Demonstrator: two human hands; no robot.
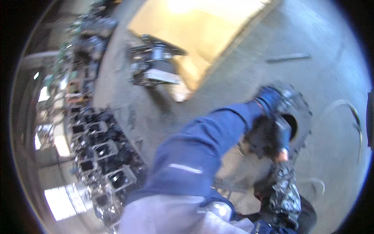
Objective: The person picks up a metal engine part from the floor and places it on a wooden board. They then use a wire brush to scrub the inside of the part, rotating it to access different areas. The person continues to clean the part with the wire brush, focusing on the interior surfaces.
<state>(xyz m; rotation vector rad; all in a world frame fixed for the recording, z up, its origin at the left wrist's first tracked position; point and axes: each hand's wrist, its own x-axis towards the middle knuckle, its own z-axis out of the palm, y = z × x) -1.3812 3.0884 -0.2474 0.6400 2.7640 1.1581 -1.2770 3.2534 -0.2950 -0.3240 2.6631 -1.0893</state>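
My left hand (269, 99), in a blue glove at the end of a blue sleeve, is closed on the upper edge of a large grey metal housing (302, 113). A big round dark opening shows in the housing's side. Beside that opening, my right hand (284, 133) wears a blue glove too and is closed on the rim; its sleeve is dark with shiny grey patches. Motion blurs the fingers of both hands. A blackened part of the casting lies between the two hands.
On the left, a long row of dark metal castings (105, 150) with square openings lines the floor. A machine part (157, 64) stands beside a large yellowish sheet (206, 35). A metal bar (288, 57) and a thin curved strip (356, 117) lie on the grey floor.
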